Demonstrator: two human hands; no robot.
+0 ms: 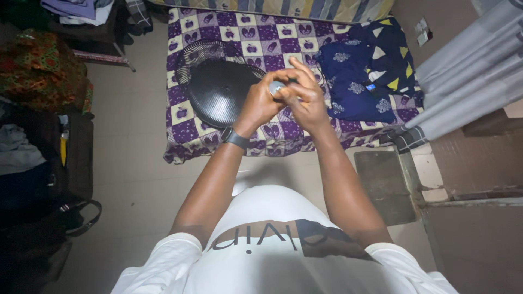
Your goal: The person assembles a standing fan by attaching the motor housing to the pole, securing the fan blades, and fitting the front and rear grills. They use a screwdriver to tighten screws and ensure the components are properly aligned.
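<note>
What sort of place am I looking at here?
Probably a bedroom or living room in a home: a purple patterned sheet spread on the tiled floor, folded dark blue clothes on it, grey curtains, and bags along the wall.

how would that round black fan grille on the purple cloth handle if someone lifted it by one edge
The black fan grille is thin open wirework, so it is probably light for its width. Lifted by one edge, such thin wire might flex slightly. Its round rim could roll if stood on edge, though lying flat on the soft purple cloth it seems unlikely to slide.
</note>
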